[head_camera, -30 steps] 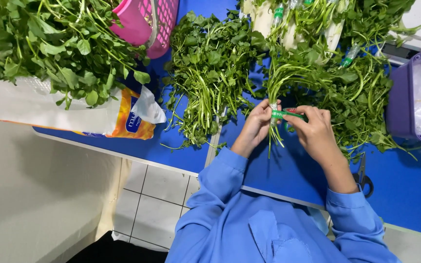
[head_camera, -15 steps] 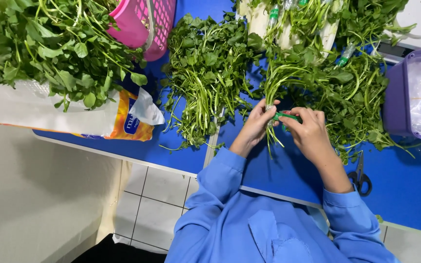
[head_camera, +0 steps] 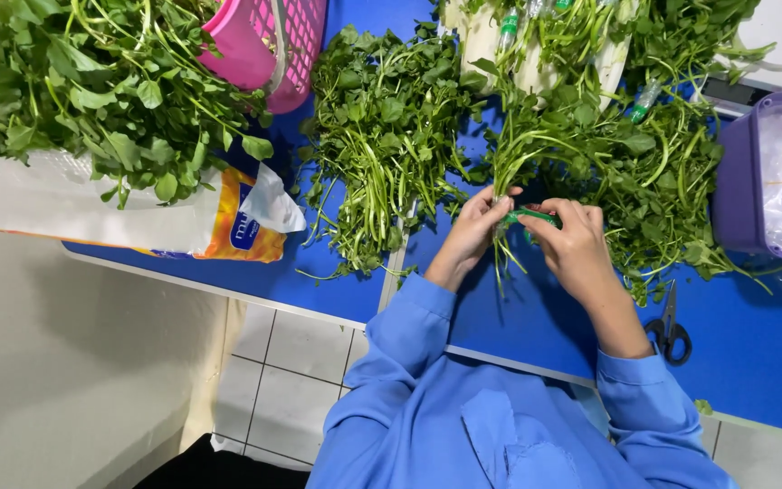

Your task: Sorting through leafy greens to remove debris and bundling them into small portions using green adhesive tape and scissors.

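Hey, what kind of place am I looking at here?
Probably a produce packing or prep station. Piles of leafy greens cover a blue table, both hands grip a bunch by its stems at a green band, and scissors lie nearby.

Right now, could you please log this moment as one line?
left hand: grips bunch of greens at stems | right hand: on green band | scissors: on blue table

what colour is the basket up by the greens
Pink basket, clearest in the head view.
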